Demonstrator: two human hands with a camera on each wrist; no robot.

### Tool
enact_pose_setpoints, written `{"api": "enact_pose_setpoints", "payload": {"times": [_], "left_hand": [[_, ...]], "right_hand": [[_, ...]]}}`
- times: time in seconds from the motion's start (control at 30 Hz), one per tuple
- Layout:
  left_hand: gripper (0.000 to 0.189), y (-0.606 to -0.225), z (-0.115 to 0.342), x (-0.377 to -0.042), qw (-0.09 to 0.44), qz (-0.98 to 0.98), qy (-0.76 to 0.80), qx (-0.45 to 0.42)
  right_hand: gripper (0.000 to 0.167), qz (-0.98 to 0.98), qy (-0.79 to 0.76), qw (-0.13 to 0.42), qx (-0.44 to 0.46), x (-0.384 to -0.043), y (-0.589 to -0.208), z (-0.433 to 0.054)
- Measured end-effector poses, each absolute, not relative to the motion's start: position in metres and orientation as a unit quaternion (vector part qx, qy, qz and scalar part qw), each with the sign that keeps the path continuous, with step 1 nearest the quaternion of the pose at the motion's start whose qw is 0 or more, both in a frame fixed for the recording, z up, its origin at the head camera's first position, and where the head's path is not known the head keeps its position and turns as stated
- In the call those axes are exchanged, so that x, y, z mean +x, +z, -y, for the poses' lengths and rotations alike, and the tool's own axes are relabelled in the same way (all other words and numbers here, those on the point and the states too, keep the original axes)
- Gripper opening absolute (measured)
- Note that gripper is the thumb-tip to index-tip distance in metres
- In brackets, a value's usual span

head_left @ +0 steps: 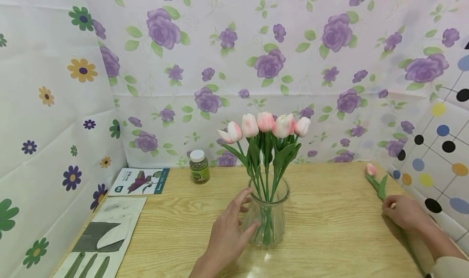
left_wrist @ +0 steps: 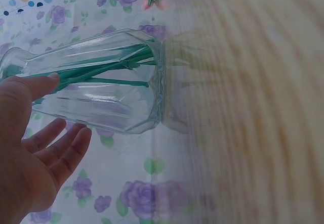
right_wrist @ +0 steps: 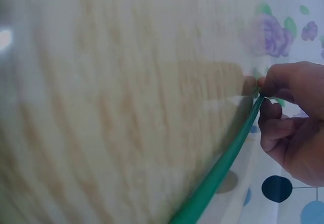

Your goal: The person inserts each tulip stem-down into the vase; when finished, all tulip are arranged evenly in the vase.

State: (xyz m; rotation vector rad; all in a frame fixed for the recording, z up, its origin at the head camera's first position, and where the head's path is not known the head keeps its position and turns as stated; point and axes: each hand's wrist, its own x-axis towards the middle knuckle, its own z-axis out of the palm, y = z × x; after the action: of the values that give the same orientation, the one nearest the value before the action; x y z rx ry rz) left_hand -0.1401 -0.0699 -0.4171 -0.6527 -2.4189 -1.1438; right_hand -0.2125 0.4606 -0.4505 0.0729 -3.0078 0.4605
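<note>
A clear glass vase (head_left: 277,223) stands upright on the table, holding several pink-and-white tulips (head_left: 265,122) with green stems. Beside its left side is my left hand (head_left: 230,229), thumb and fingers spread apart around the glass. The left wrist view shows the thumb over the neck of the vase (left_wrist: 116,102) and the other fingers loosely bent below it. At the right edge of the table, my right hand (head_left: 404,212) pinches the stem of a single tulip (head_left: 371,170). Its long green stem (right_wrist: 217,171) runs from between thumb and fingertips in the right wrist view.
A small jar (head_left: 199,170) with a white lid stands toward the back, left of the vase. A printed card (head_left: 141,181) and a larger picture sheet (head_left: 113,213) lie along the left side of the wooden table (head_left: 337,237). Patterned sheets enclose the back and both sides.
</note>
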Motion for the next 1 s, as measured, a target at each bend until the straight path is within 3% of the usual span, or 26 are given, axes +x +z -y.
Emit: {"api": "enact_pose_setpoints", "payload": {"times": [0.6,1.0], "left_hand": [[0.089,-0.417,0.070,-0.139,0.197,0.857,-0.412,-0.239],[0.089,-0.418,0.070,-0.139,0.200,0.856,-0.411,-0.241]], "right_hand": [[0.007,0.983,0.152,0.038,0.097,-0.215,-0.445,-0.443],[0.013,0.980,0.191,0.012,0.056,-0.213,-0.445,-0.439]]}}
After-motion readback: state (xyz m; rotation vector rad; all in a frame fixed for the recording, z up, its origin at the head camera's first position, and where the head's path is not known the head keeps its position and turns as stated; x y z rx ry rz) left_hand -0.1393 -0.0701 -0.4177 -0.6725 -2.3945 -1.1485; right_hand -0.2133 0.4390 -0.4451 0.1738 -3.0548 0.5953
